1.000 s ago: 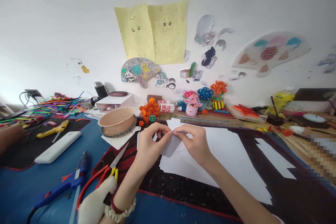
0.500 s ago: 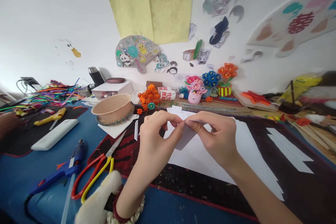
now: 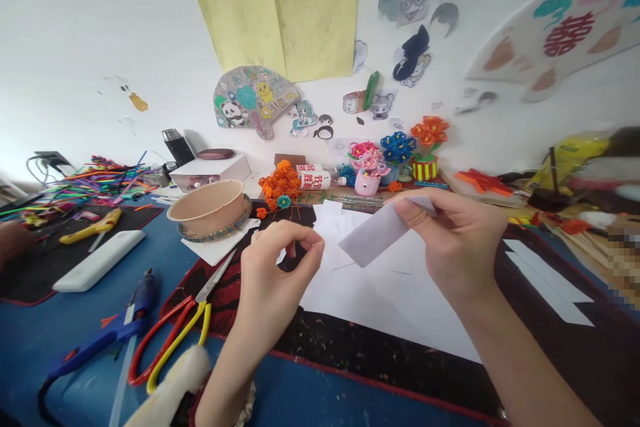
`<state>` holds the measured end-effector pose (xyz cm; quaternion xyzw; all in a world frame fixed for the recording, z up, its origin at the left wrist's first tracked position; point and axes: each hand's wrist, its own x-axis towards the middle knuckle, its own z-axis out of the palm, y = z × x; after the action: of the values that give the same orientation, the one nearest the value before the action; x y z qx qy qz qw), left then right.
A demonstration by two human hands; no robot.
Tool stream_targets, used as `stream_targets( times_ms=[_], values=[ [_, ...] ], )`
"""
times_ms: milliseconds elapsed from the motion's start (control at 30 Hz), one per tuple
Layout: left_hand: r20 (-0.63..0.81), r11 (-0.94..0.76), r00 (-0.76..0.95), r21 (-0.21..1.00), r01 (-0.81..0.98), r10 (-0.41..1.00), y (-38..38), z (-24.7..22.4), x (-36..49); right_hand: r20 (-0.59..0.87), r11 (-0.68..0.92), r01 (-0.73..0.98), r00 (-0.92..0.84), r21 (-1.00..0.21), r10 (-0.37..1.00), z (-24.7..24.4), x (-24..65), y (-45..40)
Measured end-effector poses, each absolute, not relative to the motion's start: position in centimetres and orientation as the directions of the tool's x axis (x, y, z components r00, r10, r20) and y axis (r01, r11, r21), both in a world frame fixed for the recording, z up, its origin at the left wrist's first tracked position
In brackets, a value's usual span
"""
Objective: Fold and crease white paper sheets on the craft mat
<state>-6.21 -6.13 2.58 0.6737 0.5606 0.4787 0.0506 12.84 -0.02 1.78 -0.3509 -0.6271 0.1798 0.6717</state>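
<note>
A small strip of white paper [image 3: 383,233] is pinched between the thumb and fingers of my right hand [image 3: 460,247]. It hangs tilted down to the left, above larger white sheets [image 3: 370,307] on the dark mat. To its left, apart from the strip, is my left hand [image 3: 280,273]. Its thumb and index finger are pressed together at the tips; whether anything tiny sits between them I cannot make out. Red-and-yellow-handled scissors [image 3: 170,333] lie left of my left wrist, blades pointing away from me.
A blue glue gun [image 3: 100,340] and a white case [image 3: 100,260] lie at left. Behind are a beige bowl [image 3: 210,207], orange pipe-cleaner flowers [image 3: 280,183] and potted flowers [image 3: 367,177]. Cut paper strips [image 3: 550,280] lie at right. Another person's hand [image 3: 17,240] shows at the left edge.
My hands have come apart from where they met on the paper strip. The right hand has moved right with the strip; the left has drawn back left, still pinched.
</note>
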Motion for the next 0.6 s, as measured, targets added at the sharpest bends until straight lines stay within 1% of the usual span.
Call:
stream_targets(
  times_ms=[167,300,500,600],
  values=[
    [0.606,-0.345,-0.140,0.611,0.712,0.783,-6.5,2.9,-6.2,0.713,0.681,0.221,0.124,-0.698,0.690,1.9,12.9,-0.1],
    [0.626,-0.384,-0.121,0.607,0.696,0.770,-6.4,3.5,-5.1,0.695,0.668,0.214,0.095,-0.713,0.713,2.1,12.6,-0.5],
    [0.624,-0.403,-0.091,0.602,0.689,0.776,-6.0,3.8,-4.0,0.701,0.671,0.218,0.110,-0.708,0.704,2.3,12.5,-0.6],
    [0.639,-0.415,-0.105,0.606,0.679,0.762,-5.9,3.7,-4.0,0.702,0.672,0.214,0.111,-0.709,0.704,2.4,12.5,-0.7]
  ],
)
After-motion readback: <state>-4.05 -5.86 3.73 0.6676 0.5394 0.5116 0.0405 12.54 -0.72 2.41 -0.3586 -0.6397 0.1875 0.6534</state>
